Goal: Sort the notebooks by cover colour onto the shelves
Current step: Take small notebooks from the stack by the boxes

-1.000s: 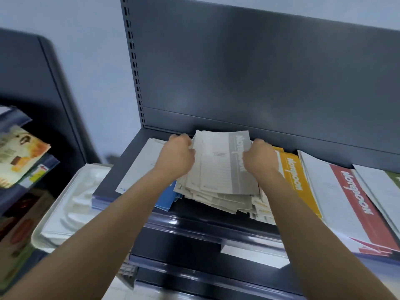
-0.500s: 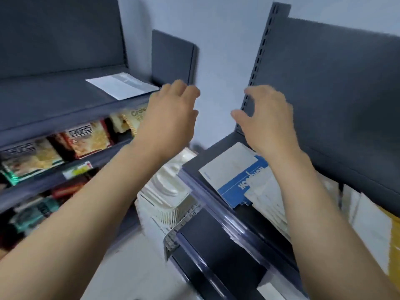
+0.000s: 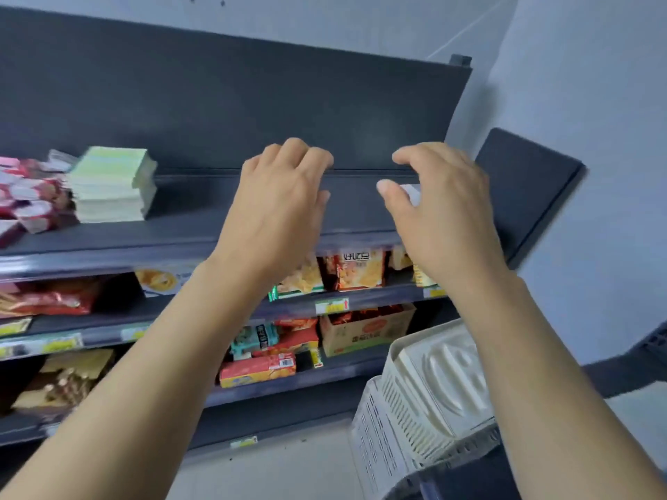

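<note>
While left hand [image 3: 285,200] and right hand [image 3: 442,214] hover empty, fingers loosely curled, at frame centre, a pale notebook [image 3: 413,194] lies on the top shelf [image 3: 180,229], mostly hidden behind the right thumb.
</note>
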The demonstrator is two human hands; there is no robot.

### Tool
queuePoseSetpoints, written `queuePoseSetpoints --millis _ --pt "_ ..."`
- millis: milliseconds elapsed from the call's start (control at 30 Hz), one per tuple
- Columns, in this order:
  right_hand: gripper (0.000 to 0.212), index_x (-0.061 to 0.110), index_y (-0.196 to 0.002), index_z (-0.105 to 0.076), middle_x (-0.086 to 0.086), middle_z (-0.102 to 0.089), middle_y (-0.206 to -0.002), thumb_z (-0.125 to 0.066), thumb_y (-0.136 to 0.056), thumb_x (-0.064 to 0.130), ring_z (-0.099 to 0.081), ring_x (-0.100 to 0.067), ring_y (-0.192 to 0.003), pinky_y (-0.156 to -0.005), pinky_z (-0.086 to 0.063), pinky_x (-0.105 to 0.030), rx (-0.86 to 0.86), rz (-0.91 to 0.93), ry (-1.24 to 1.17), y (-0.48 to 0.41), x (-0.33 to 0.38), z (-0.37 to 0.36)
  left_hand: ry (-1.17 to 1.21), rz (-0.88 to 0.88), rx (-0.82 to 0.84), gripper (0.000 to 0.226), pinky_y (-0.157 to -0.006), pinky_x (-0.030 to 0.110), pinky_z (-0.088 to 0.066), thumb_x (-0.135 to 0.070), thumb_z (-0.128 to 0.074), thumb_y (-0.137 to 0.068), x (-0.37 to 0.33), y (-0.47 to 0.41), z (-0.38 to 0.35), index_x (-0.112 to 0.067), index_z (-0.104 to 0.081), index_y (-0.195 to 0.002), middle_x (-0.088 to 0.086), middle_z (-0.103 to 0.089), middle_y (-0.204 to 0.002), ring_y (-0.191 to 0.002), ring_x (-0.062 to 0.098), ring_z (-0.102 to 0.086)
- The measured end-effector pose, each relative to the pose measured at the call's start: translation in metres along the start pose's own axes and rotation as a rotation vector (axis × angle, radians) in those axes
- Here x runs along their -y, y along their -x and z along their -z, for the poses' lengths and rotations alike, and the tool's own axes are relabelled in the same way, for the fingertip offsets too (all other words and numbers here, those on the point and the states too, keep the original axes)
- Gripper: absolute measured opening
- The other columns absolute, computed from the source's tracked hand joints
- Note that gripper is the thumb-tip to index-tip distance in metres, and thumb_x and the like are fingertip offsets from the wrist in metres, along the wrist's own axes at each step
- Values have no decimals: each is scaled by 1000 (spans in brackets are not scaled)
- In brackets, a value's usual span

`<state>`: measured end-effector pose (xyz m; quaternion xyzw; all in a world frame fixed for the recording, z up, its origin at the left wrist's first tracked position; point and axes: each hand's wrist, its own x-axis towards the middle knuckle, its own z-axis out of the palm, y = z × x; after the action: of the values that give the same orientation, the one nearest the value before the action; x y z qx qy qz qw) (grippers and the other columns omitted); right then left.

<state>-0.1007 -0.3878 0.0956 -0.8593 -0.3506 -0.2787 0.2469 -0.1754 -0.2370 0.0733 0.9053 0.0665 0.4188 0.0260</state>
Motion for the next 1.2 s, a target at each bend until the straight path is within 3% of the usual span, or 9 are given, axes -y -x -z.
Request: queuePoseSetpoints --millis 500,700,833,1067,1200 --pt "33 13 -124 -58 0 -56 -127 -54 -95 28 -45 -20 -121 -101 -39 -42 202 231 -417 -102 191 -165 -241 424 -48 24 -80 45 -43 -7 -59 -87 233 45 68 -5 -61 -110 15 -59 -103 -92 39 -54" --pt "30 12 -121 -58 -2 -57 -124 -55 -95 27 -47 -22 -117 -97 -37 -34 269 245 -495 -141 216 -225 -317 576 -60 25 -85 44 -42 -9 -56 -91 279 47 68 -6 -60 -115 14 -59 -109 -101 36 -52" --pt "31 11 -122 -58 -4 -56 -125 -55 -95 27 -47 -24 -118 -98 -37 -36 326 256 -525 -168 221 -261 -343 673 -54 28 -90 38 -36 -13 -54 -92 308 34 53 -9 -58 -119 10 -57 -117 -110 30 -50" --pt "32 11 -123 -57 -5 -55 -125 -54 -96 28 -47 -25 -118 -99 -38 -38 421 272 -512 -209 221 -312 -227 885 -23 30 -90 33 -38 -12 -52 -93 356 18 9 -11 -57 -123 8 -58 -119 -107 25 -52" --pt "32 11 -123 -57 -6 -56 -125 -53 -96 28 -48 -26 -115 -98 -40 -40 499 267 -472 -216 225 -336 -149 1017 42 26 -82 33 -42 -13 -46 -96 384 16 -10 -12 -59 -119 8 -61 -114 -100 26 -56"
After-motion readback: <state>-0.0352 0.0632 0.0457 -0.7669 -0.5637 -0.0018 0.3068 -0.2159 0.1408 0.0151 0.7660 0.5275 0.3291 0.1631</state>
